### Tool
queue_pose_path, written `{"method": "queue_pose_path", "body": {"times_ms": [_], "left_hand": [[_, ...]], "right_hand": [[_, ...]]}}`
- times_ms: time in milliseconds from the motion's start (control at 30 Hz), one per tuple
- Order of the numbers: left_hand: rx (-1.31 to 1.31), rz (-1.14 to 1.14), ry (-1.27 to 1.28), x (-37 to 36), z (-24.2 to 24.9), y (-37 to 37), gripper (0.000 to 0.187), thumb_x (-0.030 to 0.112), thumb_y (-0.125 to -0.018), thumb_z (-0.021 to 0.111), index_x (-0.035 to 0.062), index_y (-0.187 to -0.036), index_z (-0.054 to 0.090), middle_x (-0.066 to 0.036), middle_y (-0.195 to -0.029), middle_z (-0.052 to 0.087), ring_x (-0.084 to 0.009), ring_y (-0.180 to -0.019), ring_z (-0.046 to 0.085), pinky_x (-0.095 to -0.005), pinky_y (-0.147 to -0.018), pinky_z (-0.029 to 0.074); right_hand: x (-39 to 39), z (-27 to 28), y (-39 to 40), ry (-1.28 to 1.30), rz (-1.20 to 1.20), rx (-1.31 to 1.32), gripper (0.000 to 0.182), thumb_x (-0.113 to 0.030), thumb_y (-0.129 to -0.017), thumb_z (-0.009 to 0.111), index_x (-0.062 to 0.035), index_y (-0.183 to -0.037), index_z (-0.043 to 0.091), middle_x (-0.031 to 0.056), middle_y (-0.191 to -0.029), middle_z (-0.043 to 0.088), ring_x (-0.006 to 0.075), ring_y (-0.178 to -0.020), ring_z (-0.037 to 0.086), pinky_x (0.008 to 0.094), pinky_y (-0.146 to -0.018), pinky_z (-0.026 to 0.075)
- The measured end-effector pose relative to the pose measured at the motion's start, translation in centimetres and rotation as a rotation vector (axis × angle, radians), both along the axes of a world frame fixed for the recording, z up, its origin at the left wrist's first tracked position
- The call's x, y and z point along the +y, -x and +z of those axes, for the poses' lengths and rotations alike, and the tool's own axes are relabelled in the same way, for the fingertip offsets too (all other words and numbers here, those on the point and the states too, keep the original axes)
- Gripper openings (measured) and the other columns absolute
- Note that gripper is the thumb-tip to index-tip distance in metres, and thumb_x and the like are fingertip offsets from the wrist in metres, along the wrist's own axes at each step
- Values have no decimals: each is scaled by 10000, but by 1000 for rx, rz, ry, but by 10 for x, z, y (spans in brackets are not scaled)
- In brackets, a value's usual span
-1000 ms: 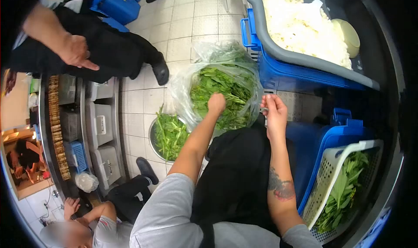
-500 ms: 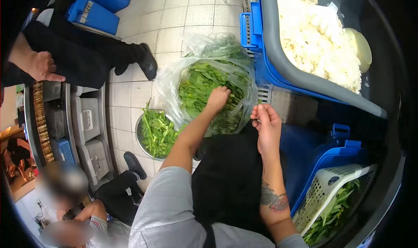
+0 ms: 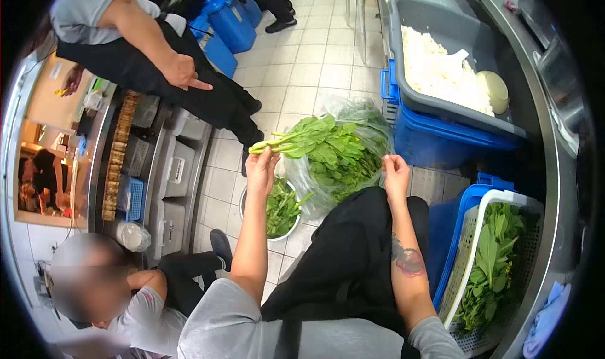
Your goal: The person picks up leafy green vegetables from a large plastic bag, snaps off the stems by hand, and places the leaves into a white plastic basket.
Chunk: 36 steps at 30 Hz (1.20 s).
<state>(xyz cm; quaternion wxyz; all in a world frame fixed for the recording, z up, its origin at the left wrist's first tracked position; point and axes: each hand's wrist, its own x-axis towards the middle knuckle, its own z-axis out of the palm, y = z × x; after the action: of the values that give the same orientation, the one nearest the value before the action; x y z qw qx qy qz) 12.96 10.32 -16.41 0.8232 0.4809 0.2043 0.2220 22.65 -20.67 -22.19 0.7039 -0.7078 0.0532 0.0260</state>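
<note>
My left hand [image 3: 259, 170] is closed round the pale cut ends of a bunch of leafy greens [image 3: 315, 139]. Its leaves point right, over the clear plastic bag [image 3: 299, 185] on the floor. More greens [image 3: 346, 173] fill that bag. Beside the bag's right edge, my right hand [image 3: 396, 175] is pinched closed; what its fingertips hold, if anything, I cannot make out. Below my left hand stands a round metal bowl [image 3: 287, 236] with trimmed green stalks and leaves [image 3: 282, 208], partly hidden by my forearm.
At right, a white perforated basket [image 3: 467, 248] holds more greens, near blue bins [image 3: 435, 141]. A grey tub [image 3: 450, 110] of cooked white rice [image 3: 441, 69] sits higher up. One person [image 3: 148, 40] stands at upper left; another [image 3: 151, 302] sits at lower left beside shelving [image 3: 179, 170].
My left hand has come out of the bag, moving left with a bunch of greens in it. My right hand remains pinched near the bag. The view has tilted up, showing more floor.
</note>
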Motion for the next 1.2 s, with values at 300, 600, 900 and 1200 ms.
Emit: {"method": "queue_pose_path", "body": {"times_ms": [300, 600, 900, 1200], "left_hand": [[-146, -20, -356, -22, 73, 73, 84, 41, -891, 583, 47, -969, 554, -49, -919, 628, -125, -839, 599, -296, -761, 506], [-108, -74, -198, -54, 74, 77, 104, 112, -943, 509, 12, -937, 478, -131, -1001, 604, -220, -864, 638, -353, -807, 553], [-416, 68, 407, -85, 66, 92, 195, 125, -928, 433, -45, -986, 509, -220, -1195, 541, -383, -1163, 502, -426, -1041, 407], [-518, -151, 411, -58, 89, 125, 181, 62, -855, 477, -6, -1022, 466, -207, -1199, 531, -370, -1165, 503, -417, -1044, 411]], "right_hand": [[81, 160, 72, 220, 374, -820, 199, -96, -773, 665, -30, -960, 647, 115, -933, 614, 283, -895, 596, 363, -772, 481], [126, 143, 78, 618, 276, -1124, 162, -185, -709, 700, -137, -842, 620, -14, -828, 589, 190, -868, 557, 362, -771, 388], [110, 126, 128, 292, 266, -637, 116, -101, -757, 684, -30, -825, 622, 104, -797, 614, 282, -746, 609, 374, -680, 469], [170, 72, 105, 176, 300, -302, 446, -217, -827, 646, 82, -1146, 558, 232, -1065, 623, 255, -910, 654, 326, -756, 514]]}}
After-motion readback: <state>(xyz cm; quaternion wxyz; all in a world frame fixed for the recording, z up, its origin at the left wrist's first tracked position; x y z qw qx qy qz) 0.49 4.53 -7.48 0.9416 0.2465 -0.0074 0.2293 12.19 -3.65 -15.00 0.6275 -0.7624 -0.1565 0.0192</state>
